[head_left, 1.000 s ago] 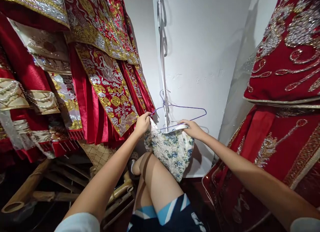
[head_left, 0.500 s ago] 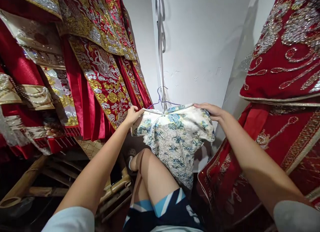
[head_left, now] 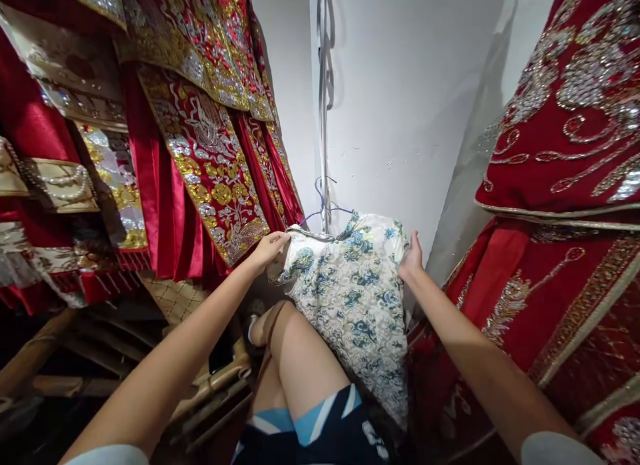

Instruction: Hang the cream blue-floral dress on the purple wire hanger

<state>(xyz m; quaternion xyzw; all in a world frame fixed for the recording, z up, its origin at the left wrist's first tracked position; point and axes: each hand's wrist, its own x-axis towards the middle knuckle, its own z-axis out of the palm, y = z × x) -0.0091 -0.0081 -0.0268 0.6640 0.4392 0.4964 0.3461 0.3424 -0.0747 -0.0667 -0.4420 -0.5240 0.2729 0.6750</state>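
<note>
A white short-sleeved top (head_left: 355, 291) with a blue and yellow floral pattern hangs in front of my knees on a thin purple wire hanger (head_left: 327, 210). My left hand (head_left: 271, 247) is closed, pinching the fabric at the left shoulder by the collar. At the opposite sleeve edge, my right hand (head_left: 412, 255) rests against the cloth with its fingers pointing up and apart from a grip; some of them are partly hidden by the garment. The top's lower part drapes down beside my thigh.
Red costumes with gold and silver embroidery (head_left: 215, 158) hang on the left. More beaded red garments (head_left: 565, 158) hang close on the right. A white pole (head_left: 323, 105) stands against the pale wall (head_left: 400, 85). Bamboo furniture (head_left: 215, 391) is low on the left.
My right hand has gone from pinching the right shoulder to the sleeve's outer edge, slightly lower. The top now hangs lower and more spread out. My left hand keeps its hold.
</note>
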